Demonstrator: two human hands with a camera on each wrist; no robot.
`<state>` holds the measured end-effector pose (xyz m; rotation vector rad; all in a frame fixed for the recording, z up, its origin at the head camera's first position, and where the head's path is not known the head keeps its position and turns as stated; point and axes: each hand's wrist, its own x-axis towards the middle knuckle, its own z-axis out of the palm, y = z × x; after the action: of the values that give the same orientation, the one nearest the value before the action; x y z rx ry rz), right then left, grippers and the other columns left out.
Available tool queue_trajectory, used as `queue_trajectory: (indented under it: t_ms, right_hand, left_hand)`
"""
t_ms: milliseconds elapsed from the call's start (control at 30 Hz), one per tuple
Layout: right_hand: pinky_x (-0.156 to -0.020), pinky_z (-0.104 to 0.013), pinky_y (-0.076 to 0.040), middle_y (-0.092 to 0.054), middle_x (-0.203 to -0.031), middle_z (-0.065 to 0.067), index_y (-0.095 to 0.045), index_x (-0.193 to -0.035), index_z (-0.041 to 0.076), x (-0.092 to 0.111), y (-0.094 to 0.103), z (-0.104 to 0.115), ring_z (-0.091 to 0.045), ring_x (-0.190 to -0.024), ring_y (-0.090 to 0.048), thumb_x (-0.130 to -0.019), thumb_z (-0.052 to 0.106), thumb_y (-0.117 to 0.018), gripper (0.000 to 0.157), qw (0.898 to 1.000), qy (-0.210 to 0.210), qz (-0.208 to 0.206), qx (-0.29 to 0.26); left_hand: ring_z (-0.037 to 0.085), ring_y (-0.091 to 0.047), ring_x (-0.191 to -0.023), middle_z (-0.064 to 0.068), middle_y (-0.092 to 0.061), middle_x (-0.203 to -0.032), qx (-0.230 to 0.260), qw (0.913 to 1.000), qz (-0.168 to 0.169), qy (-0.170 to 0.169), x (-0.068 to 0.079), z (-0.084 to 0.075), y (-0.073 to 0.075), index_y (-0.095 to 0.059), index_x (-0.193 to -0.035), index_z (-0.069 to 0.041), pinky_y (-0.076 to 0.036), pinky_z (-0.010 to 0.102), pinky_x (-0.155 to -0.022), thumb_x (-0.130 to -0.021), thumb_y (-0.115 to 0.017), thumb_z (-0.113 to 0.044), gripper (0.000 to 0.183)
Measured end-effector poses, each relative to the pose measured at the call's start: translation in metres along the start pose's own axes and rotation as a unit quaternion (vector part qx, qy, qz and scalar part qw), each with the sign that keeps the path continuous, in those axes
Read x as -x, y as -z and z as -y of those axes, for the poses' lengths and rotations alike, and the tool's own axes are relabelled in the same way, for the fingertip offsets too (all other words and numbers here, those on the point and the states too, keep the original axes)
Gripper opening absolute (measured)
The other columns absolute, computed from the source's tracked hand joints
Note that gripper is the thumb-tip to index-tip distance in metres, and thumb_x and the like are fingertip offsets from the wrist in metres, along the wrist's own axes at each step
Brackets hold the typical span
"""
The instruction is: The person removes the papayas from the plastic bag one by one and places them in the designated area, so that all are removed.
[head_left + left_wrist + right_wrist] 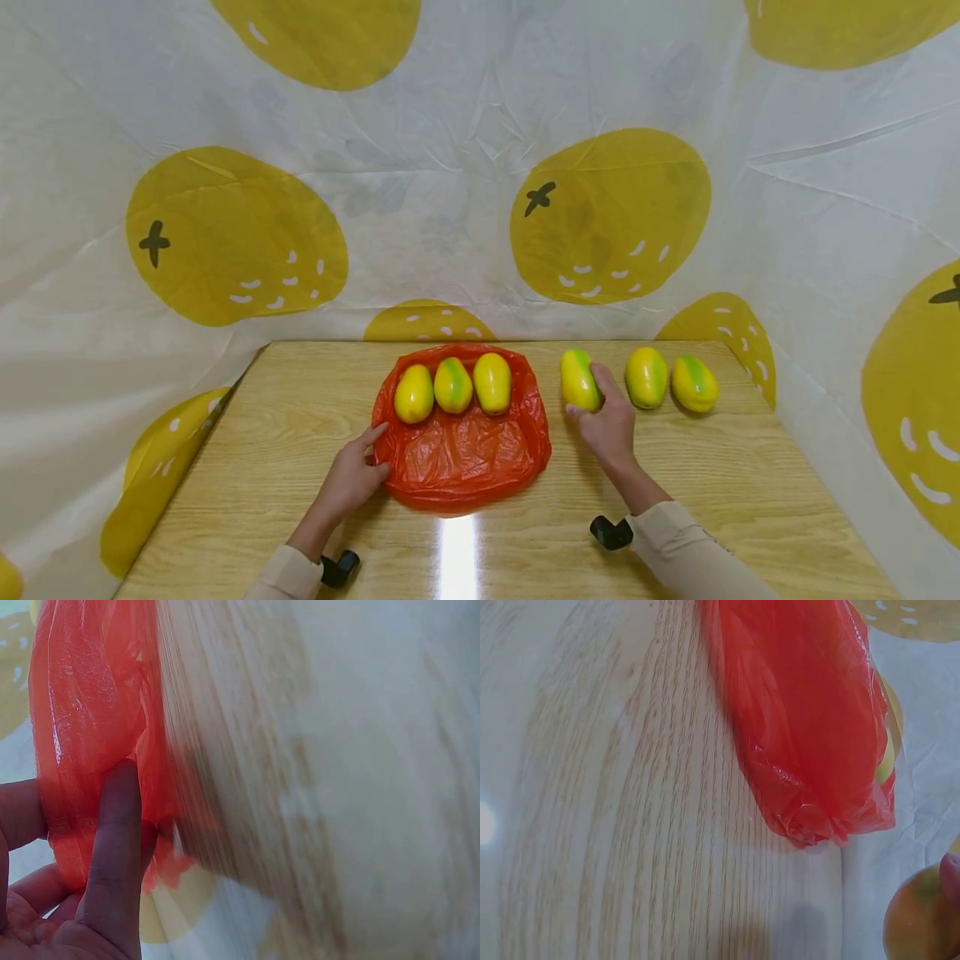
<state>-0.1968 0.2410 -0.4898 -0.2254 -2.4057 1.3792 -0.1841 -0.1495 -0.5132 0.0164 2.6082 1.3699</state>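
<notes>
A red plastic bag [468, 454] lies spread on the table with its rim rolled into a low wall. Three yellow-green mangoes [453, 386] sit in a row at its far side. At the bag's left edge my left hand [351, 475] pinches the rim; the left wrist view shows fingers on both sides of the red plastic [82, 712]. To the right of the bag, my right hand [609, 425] grips another mango [577, 379] between thumb and fingers. A fingertip [951, 877] rests on that fruit in the right wrist view.
Two more mangoes, one upright [647, 377] and one tilted [694, 383], lie right of my right hand. A wooden table [285, 417] carries everything. Behind it hangs a white cloth [435, 208] printed with big yellow fruits. Light glares off the table's near middle.
</notes>
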Motion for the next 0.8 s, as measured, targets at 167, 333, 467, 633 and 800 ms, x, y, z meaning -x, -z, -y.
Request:
queue_trajectory:
  t_ms: [167, 333, 467, 633, 800]
  right_hand:
    - [-0.129, -0.053, -0.026, -0.039, -0.166, -0.021, -0.042, -0.157, -0.001, -0.003, 0.001, -0.004, -0.039, -0.156, -0.034, -0.087, -0.002, -0.076, 0.078, 1.000, -0.008, -0.003, 0.002]
    - [-0.128, -0.053, -0.027, -0.041, -0.165, -0.022, -0.044, -0.156, -0.002, -0.007, 0.001, -0.009, -0.039, -0.155, -0.035, -0.085, -0.003, -0.077, 0.078, 1.000, -0.005, -0.015, -0.003]
    - [-0.128, -0.052, -0.027, -0.043, -0.163, -0.021, -0.045, -0.155, -0.002, -0.008, 0.001, -0.011, -0.039, -0.154, -0.037, -0.084, -0.003, -0.077, 0.078, 1.000, -0.001, -0.024, -0.003]
    - [-0.128, -0.053, -0.027, -0.045, -0.162, -0.022, -0.046, -0.154, -0.002, -0.011, 0.002, -0.014, -0.039, -0.153, -0.038, -0.084, -0.005, -0.077, 0.077, 0.999, 0.001, -0.034, -0.002]
    - [-0.127, -0.054, -0.028, -0.046, -0.161, -0.022, -0.047, -0.154, -0.002, -0.013, 0.003, -0.018, -0.040, -0.153, -0.039, -0.083, -0.005, -0.078, 0.077, 0.999, 0.006, -0.040, 0.006]
  left_hand:
    - [0.031, -0.064, -0.106, 0.030, -0.026, -0.169, 0.003, 1.0000, 0.000, 0.000, 0.000, 0.000, 0.000, -0.043, -0.159, -0.006, -0.052, 0.024, -0.061, -0.090, -0.065, 0.002, 0.073]
    - [0.031, -0.064, -0.106, 0.030, -0.027, -0.168, 0.007, 1.0000, -0.002, -0.001, 0.001, 0.000, -0.001, -0.043, -0.158, -0.005, -0.051, 0.023, -0.061, -0.090, -0.064, 0.003, 0.072]
    - [0.031, -0.064, -0.106, 0.030, -0.027, -0.169, 0.009, 1.0000, -0.002, 0.001, 0.002, -0.001, -0.001, -0.043, -0.159, -0.005, -0.051, 0.023, -0.061, -0.090, -0.064, 0.003, 0.072]
    - [0.031, -0.064, -0.106, 0.029, -0.026, -0.169, 0.008, 1.0000, -0.002, 0.001, 0.001, -0.001, -0.001, -0.043, -0.159, -0.006, -0.051, 0.023, -0.061, -0.090, -0.064, 0.003, 0.072]
    - [0.031, -0.064, -0.107, 0.030, -0.026, -0.169, 0.006, 1.0000, -0.003, -0.001, 0.001, 0.000, -0.002, -0.043, -0.158, -0.006, -0.050, 0.023, -0.060, -0.090, -0.064, 0.003, 0.072]
